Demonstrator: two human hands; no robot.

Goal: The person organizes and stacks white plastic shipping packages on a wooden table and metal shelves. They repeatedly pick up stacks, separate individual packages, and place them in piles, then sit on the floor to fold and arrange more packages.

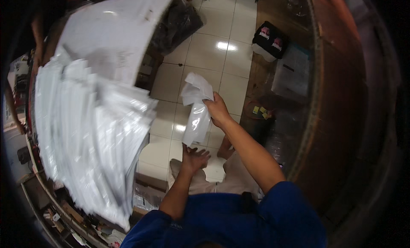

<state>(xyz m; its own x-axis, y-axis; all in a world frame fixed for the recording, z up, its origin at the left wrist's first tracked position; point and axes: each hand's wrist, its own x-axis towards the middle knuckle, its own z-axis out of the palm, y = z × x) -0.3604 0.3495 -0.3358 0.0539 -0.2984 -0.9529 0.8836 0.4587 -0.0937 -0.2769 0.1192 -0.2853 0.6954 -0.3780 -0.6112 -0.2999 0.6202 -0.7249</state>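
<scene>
My right hand [218, 110] is closed round the right edge of a white plastic bag [198, 115], which hangs over the floor tiles in front of me. The bag is limp and shiny, with its upper end folded over. Just below its lower end is my left hand [195, 159], fingers spread and holding nothing; the thumb comes close to the bag, and I cannot tell whether they touch. To the left, a large pile of similar white plastic bags [92, 137] lies in overlapping rows on a white tabletop [121, 30].
Dark plastic sacks [177, 23] stand beyond the table. On the right, a brown wooden surface [337, 98] runs alongside, with a black printed cloth [270, 38] and a clear plastic-covered stack [291, 73] near it. Another person's arm [37, 36] shows at the far left.
</scene>
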